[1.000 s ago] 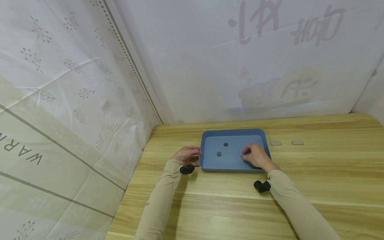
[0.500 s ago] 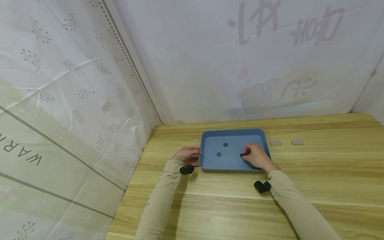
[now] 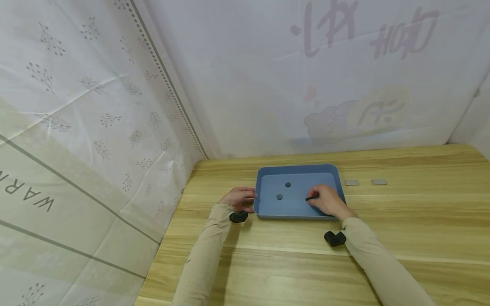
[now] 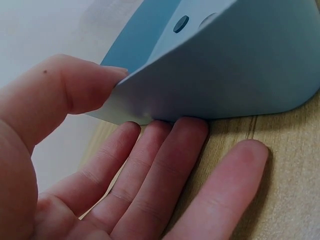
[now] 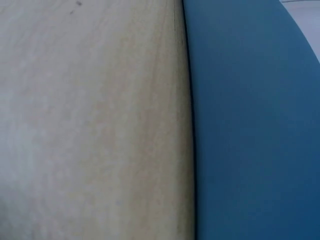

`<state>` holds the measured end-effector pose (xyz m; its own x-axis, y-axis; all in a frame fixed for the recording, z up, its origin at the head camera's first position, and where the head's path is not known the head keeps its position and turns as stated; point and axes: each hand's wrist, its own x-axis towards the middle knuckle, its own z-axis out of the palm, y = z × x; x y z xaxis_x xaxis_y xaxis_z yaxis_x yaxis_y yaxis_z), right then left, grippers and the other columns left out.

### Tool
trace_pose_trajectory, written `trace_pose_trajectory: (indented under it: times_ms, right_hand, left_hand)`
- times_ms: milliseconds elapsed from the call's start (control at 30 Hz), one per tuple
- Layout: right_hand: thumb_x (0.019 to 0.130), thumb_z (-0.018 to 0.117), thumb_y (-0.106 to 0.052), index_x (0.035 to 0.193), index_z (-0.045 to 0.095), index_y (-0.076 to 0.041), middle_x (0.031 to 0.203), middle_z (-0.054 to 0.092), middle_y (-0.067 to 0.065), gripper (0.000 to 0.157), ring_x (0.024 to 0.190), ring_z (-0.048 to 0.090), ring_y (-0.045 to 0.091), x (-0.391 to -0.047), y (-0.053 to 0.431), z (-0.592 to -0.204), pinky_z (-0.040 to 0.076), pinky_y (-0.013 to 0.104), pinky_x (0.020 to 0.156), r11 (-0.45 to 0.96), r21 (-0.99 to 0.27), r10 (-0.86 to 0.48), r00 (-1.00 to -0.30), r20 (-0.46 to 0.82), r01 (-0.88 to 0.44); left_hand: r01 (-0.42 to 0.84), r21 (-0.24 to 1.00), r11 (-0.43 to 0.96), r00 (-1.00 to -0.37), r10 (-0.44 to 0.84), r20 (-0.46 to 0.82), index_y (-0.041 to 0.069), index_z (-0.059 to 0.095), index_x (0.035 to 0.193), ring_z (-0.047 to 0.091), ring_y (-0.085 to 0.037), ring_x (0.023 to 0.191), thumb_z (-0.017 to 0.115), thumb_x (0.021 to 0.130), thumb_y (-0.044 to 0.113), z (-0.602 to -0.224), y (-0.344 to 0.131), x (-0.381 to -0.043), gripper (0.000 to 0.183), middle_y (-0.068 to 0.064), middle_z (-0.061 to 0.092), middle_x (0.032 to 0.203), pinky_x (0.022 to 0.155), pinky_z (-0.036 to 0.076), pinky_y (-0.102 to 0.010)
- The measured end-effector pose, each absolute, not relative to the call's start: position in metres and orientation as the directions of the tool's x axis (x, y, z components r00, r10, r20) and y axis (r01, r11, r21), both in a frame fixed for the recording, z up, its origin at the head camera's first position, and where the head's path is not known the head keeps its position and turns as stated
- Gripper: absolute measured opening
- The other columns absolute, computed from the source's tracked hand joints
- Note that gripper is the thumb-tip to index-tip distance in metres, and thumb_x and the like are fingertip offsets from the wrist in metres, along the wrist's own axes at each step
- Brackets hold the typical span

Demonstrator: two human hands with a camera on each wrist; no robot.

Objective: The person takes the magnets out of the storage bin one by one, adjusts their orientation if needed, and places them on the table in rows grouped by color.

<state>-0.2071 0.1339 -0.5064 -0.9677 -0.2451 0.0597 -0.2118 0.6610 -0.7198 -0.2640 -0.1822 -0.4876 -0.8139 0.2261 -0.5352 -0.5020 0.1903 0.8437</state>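
A rectangular blue tray with raised walls [image 3: 294,207] sits on a wood-grain table [image 3: 275,263], right of centre in the lower half of the head view, its long axis running left to right across the frame. Inside, left of its middle, lie two flat, dark grey round discs, the upper disc [image 3: 288,185] slightly to the right of the lower disc [image 3: 279,197].

Over the tray's right half, a person's right hand [image 3: 326,199] pinches one small, thin dark piece [image 3: 311,198] between thumb and fingers. I see it nearly edge-on, its long axis slanting gently up to the right; whether it touches the tray floor, I cannot tell.

The left hand [image 3: 239,197] is at the tray's left end. The left wrist view adds what the head view hides: the thumb tip at the rim, well apart from the four extended fingers, which reach toward the foot of the outer wall. The right wrist view shows only wood at left and blue tray wall at right; the right hand's pinch appears in the head view alone.

Right of the tray lie two light grey rectangular pieces, the nearer piece [image 3: 351,182] and the farther piece [image 3: 379,182], both lengthwise left to right.
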Motion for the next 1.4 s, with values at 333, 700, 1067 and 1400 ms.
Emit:
trace_pose_trajectory:
  times_ms: [333,700,1067,1400]
  right_hand:
    - [0.085,0.070,-0.008,0.086,0.067,-0.006,0.086,0.066,0.007,0.004,0.079,0.058,0.019,-0.207,0.133,-0.506,0.047,0.037,0.071,0.654,-0.724,-0.254,-0.965,0.064,-0.221]
    - [0.087,0.067,-0.009,0.089,0.067,-0.007,0.088,0.066,0.007,0.003,0.078,0.056,0.017,-0.208,0.135,-0.503,0.046,0.034,0.069,0.645,-0.736,-0.263,-0.964,0.037,-0.204]
    - [0.090,0.065,-0.012,0.090,0.065,-0.009,0.090,0.067,0.006,0.003,0.078,0.058,0.016,-0.208,0.136,-0.498,0.046,0.032,0.069,0.635,-0.747,-0.274,-0.962,0.019,-0.196]
    - [0.091,0.064,-0.011,0.099,0.068,-0.007,0.096,0.068,0.010,0.010,0.084,0.062,0.019,-0.205,0.139,-0.496,0.050,0.032,0.071,0.565,-0.810,-0.222,-0.975,0.034,-0.157]
  left_hand:
    - [-0.503,0.844,0.186,-0.816,0.221,-0.535,0.002,0.052,0.134,0.061,-0.022,0.099,0.063,0.087,0.004,-0.489,-0.182,-0.265,0.048,-0.011,0.062,0.112,0.071,0.057,-0.040]
    - [-0.504,0.843,0.186,-0.815,0.220,-0.536,0.001,0.052,0.134,0.061,-0.026,0.107,0.063,0.087,0.005,-0.493,-0.183,-0.268,0.049,-0.016,0.061,0.122,0.074,0.057,-0.042]
    - [-0.513,0.842,0.169,-0.808,0.236,-0.539,0.002,0.055,0.132,0.063,-0.021,0.098,0.062,0.089,0.004,-0.490,-0.183,-0.266,0.044,-0.011,0.065,0.112,0.070,0.056,-0.039]
    - [-0.514,0.841,0.168,-0.802,0.252,-0.541,0.002,0.055,0.132,0.063,-0.022,0.102,0.062,0.088,0.004,-0.488,-0.185,-0.264,0.044,-0.014,0.064,0.117,0.069,0.056,-0.037]
